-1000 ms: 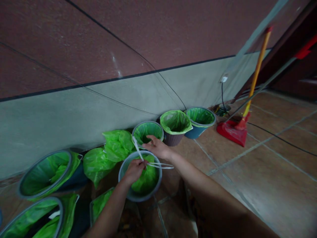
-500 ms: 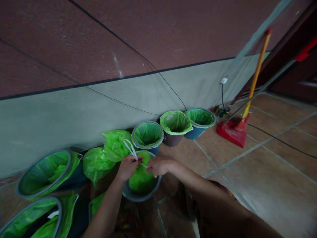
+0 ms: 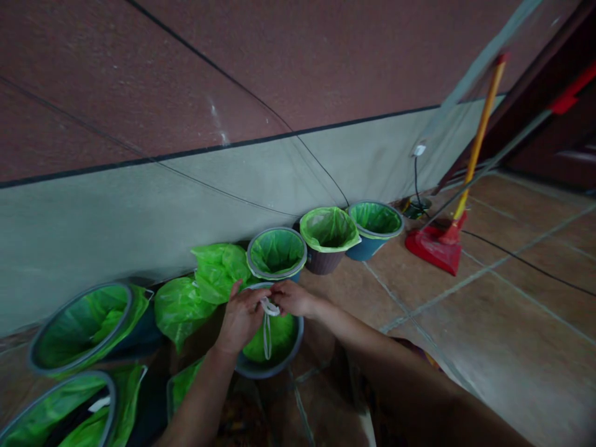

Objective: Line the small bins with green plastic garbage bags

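In front of me a green garbage bag (image 3: 279,338) sits inside a grey-rimmed trash bin (image 3: 265,375). Its white drawstring (image 3: 267,341) is gathered above it, and one loop hangs down over the bag. My left hand (image 3: 241,315) is closed on the drawstring from the left, thumb raised. From the right, my right hand (image 3: 292,298) pinches the same string, its fingers almost meeting those of the left. The fingers partly hide where the strings cross. Just left of the bin lie two closed green bags (image 3: 222,270).
Against the wall stand a blue lined bin (image 3: 277,253), a brown lined bin (image 3: 326,261) and another blue bin (image 3: 367,248). Two lined bins (image 3: 128,313) are at left. A red dustpan (image 3: 435,248) and a cable (image 3: 526,256) lie on the tiles at right.
My hands have come closer together over the bin. The drawstring loop, which stuck up to the left, now hangs down in front of the bag.
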Tool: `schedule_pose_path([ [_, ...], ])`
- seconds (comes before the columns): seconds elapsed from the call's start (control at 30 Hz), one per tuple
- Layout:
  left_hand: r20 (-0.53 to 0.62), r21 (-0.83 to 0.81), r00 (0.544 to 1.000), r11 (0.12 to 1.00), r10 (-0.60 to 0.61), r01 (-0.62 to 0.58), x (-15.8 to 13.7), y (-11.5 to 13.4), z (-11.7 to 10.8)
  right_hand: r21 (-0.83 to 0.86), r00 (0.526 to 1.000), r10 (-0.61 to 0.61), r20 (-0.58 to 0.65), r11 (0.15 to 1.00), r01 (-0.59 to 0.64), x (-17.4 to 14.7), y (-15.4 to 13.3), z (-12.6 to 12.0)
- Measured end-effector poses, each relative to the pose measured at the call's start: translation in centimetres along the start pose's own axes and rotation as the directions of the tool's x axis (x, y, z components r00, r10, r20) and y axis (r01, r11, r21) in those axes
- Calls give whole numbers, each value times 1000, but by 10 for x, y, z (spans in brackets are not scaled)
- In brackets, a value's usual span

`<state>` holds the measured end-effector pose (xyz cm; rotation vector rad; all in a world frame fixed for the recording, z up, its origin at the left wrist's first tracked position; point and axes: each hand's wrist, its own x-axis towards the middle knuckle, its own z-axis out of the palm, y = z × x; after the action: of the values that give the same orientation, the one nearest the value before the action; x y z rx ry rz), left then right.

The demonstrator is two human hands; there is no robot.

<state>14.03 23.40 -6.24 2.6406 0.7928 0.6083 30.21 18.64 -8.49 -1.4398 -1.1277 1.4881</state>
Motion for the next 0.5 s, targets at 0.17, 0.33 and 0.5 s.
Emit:
schedule_pose_path([
  [0.17, -167, -120, 985, 991, 42, -63, -5, -4, 3, 56, 995, 19, 95, 998, -25, -10, -14, -4],
  [0.33, -294, -317, 952, 948, -81, -17, -4, -1, 9, 174, 990, 4, 139, 984, -28, -10, -17, -7],
  [0.5, -306, -412, 930, 909, -205, 64, 1, 4, 10, 250, 999, 14, 37, 968, -22, -9, -16, -5],
])
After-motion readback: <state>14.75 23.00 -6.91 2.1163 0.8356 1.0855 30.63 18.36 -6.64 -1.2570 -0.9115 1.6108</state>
